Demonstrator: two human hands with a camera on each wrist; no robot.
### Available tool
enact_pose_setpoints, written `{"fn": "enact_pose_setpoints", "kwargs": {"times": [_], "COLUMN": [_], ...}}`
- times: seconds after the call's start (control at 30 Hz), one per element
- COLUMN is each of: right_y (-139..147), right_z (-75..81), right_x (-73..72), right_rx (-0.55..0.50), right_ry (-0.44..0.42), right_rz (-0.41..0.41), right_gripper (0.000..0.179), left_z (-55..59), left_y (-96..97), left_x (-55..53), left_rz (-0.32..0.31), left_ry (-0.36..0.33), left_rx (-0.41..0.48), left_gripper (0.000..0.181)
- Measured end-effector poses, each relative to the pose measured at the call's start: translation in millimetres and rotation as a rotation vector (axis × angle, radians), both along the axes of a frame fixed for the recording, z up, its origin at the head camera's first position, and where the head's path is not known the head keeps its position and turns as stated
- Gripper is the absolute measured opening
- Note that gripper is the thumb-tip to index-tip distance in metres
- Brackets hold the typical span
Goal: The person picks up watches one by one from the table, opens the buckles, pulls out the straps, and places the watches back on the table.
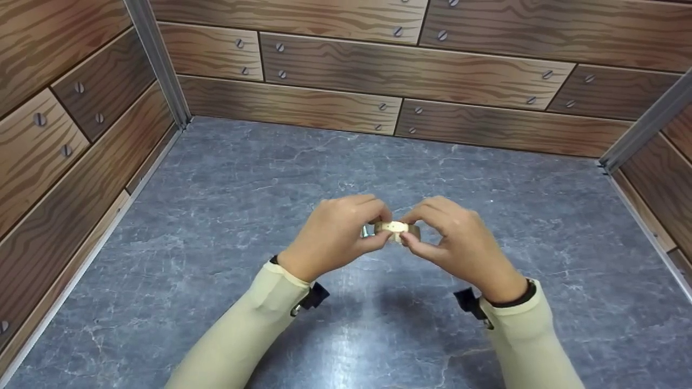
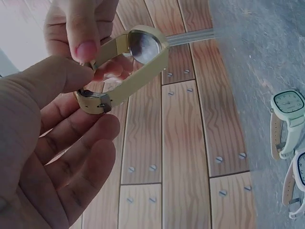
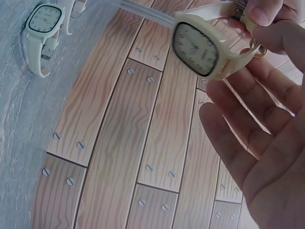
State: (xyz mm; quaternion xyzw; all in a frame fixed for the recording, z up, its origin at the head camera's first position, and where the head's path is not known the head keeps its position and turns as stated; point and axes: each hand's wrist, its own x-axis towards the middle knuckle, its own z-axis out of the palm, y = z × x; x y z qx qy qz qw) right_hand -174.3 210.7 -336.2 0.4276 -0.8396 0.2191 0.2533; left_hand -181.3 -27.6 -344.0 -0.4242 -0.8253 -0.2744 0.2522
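Note:
Both hands hold a cream wristwatch [image 1: 396, 226] above the grey surface. My left hand [image 1: 340, 229] pinches the strap near its metal buckle, with thumb and index finger. My right hand [image 1: 462, 246] pinches the other strap part between thumb and finger. In the left wrist view the strap makes a loop, with the shiny back of the watch case [image 2: 144, 46] showing. The squarish dial [image 3: 195, 49], dark-rimmed, faces the camera in the right wrist view. Fingertips partly hide where the strap ends meet, so whether they are fastened cannot be told.
Two more pale watches, one whole [image 2: 288, 106] and one cut off by the frame edge [image 2: 300, 169], appear over the grey marbled surface [image 1: 243, 178]. My left hand mostly hides a pale item [image 1: 367, 231] in the head view. Wood-patterned panels [image 1: 324, 65] wall the surface.

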Motion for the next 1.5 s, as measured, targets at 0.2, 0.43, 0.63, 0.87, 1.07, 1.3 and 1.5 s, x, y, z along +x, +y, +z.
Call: {"fn": "enact_pose_setpoints", "kwargs": {"times": [0.2,0.43,0.63,0.87,1.07,1.3,1.5], "right_y": [1.0,-2.2,-2.7,0.1,5.8,4.9,-0.3], "right_z": [-2.2,-4.7,-2.0,1.6,-0.8,-4.3,-5.4], "right_x": [-1.1,-2.0,-2.5,-4.8,-7.3,-6.0,-3.5], "right_rx": [0.051,0.076,0.058,0.033,0.015,0.078,0.144], "right_ry": [-0.021,-0.065,-0.037,-0.021,-0.02,-0.04,-0.028], "right_rz": [0.022,0.072,0.074,-0.003,-0.038,-0.049,-0.051], "right_gripper": [0.015,0.012,0.017,0.011,0.015,0.014,0.012], "left_z": [-0.6,-2.9,-0.9,1.7,1.6,-0.7,-2.4], "left_y": [0.3,0.9,1.6,-1.1,-4.3,-2.4,3.3], "left_x": [0.7,2.4,0.7,-2.5,-4.2,-3.8,-3.8], "left_rz": [0.02,0.019,0.01,-0.015,-0.004,0.018,0.0], "left_ry": [-0.069,-0.078,-0.067,-0.047,-0.075,-0.168,-0.14], "left_rx": [-0.081,-0.175,-0.133,-0.054,0.006,-0.063,-0.131], "left_gripper": [0.005,0.015,0.019,0.017,0.013,0.017,0.017]}}
